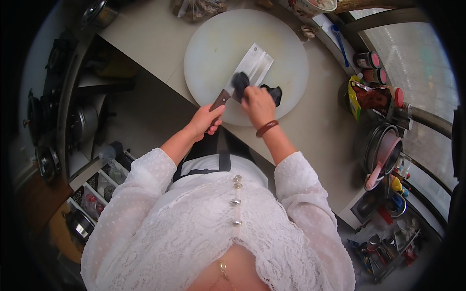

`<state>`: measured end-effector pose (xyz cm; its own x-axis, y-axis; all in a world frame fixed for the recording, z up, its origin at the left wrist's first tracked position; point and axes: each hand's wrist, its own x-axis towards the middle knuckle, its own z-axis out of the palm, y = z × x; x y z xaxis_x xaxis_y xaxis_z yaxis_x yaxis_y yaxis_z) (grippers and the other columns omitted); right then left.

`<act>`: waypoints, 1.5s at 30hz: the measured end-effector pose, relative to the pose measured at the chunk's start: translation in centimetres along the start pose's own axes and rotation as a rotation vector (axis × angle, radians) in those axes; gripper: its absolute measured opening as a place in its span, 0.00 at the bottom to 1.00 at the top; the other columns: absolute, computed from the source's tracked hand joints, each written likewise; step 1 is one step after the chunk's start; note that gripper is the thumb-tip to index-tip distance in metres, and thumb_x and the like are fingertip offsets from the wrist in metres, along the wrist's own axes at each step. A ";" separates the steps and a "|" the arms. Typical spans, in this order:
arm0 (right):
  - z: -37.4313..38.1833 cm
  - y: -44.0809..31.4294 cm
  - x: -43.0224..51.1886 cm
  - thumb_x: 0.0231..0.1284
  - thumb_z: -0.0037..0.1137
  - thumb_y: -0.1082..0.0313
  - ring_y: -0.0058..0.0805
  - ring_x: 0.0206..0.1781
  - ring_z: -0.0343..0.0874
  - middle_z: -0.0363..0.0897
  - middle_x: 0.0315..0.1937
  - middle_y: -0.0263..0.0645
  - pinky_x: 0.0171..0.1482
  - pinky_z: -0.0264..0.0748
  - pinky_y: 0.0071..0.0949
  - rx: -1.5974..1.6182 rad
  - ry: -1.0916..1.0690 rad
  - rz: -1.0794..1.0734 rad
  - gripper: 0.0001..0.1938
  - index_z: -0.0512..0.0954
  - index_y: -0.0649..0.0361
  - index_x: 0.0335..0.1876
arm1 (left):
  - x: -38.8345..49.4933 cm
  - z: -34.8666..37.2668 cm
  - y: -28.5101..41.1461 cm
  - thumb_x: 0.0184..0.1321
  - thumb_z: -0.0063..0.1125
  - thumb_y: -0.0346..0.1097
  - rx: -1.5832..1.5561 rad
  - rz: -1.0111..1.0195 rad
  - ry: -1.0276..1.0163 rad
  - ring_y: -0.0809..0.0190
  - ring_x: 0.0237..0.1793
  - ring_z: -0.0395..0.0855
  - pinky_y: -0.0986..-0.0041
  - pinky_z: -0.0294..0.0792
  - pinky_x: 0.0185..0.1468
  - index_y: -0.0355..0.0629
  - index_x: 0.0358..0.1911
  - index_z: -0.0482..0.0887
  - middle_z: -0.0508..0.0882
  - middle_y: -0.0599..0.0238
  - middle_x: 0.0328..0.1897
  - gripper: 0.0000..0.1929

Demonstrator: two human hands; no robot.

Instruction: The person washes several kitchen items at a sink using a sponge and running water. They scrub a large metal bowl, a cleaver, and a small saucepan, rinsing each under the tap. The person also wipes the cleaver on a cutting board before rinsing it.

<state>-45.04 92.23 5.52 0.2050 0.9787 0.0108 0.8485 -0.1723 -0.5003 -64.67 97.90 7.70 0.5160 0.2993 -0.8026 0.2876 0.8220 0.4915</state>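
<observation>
My left hand (pixel 206 122) is closed around the brown handle of a cleaver (pixel 251 62). Its broad metal blade lies over a round white cutting board (pixel 214 43), pointing away and to the right. At the near part of the blade, my right hand (pixel 259 105) has its fingers on a dark, blurred piece (pixel 240 82) that looks soft; what it is, I cannot tell. Another black, shiny piece (pixel 276 95) rests on the board just right of my right fingers. A reddish-brown bracelet (pixel 267 128) circles my right wrist.
Stacked pans (pixel 382 149), lidded jars (pixel 371 60) and a yellow and brown packet (pixel 367 96) stand along the counter's right side by the window. A plastic bag (pixel 198 9) lies beyond the board. Open drawers (pixel 98 185) and shelves with pots are at lower left.
</observation>
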 end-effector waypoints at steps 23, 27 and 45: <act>-0.6 6.5 11.1 0.61 0.52 0.62 0.47 0.49 0.76 0.79 0.45 0.42 0.49 0.74 0.44 -0.198 -0.063 0.141 0.09 0.75 0.55 0.42 | -1.1 -0.8 1.5 0.67 0.52 0.52 -0.129 -0.172 -0.126 0.77 0.12 0.57 0.84 0.48 0.15 0.47 0.31 0.70 0.67 0.75 0.17 0.17; -0.4 4.0 10.2 0.61 0.50 0.62 0.46 0.47 0.77 0.80 0.43 0.44 0.48 0.74 0.45 -0.121 -0.096 0.137 0.09 0.75 0.56 0.41 | -1.3 -0.6 1.7 0.67 0.52 0.52 -0.136 -0.180 -0.116 0.77 0.12 0.58 0.84 0.48 0.15 0.47 0.31 0.70 0.67 0.75 0.17 0.17; 1.2 2.0 10.0 0.59 0.53 0.62 0.45 0.48 0.76 0.78 0.42 0.43 0.50 0.73 0.40 0.035 -0.083 0.069 0.08 0.75 0.56 0.40 | -2.3 0.0 1.5 0.67 0.51 0.54 -0.100 -0.172 -0.061 0.78 0.10 0.56 0.84 0.48 0.13 0.47 0.32 0.69 0.67 0.76 0.15 0.18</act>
<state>-41.90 101.81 3.58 0.2199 0.9708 -0.0961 0.8159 -0.2370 -0.5274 -65.39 98.43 10.28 0.5152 0.1230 -0.8482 0.2957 0.9034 0.3106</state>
